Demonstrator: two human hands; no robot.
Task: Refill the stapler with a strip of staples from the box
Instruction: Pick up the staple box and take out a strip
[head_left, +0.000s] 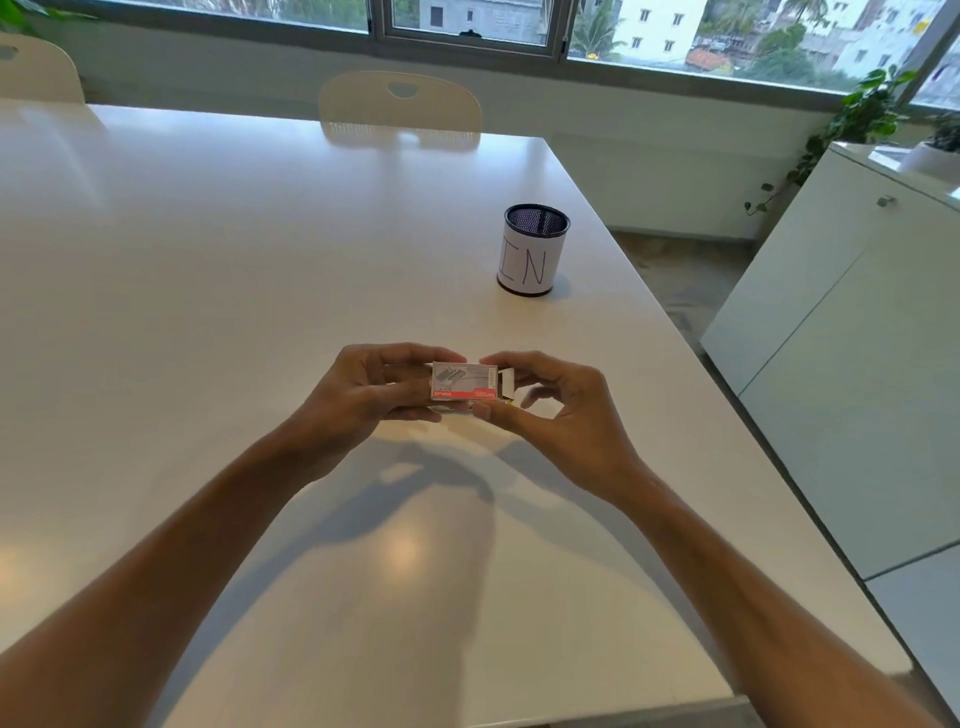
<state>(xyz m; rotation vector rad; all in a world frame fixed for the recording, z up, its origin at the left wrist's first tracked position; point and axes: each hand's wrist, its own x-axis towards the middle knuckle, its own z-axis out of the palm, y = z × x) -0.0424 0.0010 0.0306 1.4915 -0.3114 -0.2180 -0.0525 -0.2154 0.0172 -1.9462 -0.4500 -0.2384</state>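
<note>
The worktop (208, 286) carries a mesh cup (535, 249) far right of my hands. I hold the staple box (464, 388) above the worktop, long axis running left to right. My left hand (358, 400) grips its closed end; my right hand (566, 410) pinches the opened end flap (506, 383). The stapler is not in view.

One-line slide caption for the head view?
Both hands, left and right, hold the staple box above the table, end flap open.
</note>
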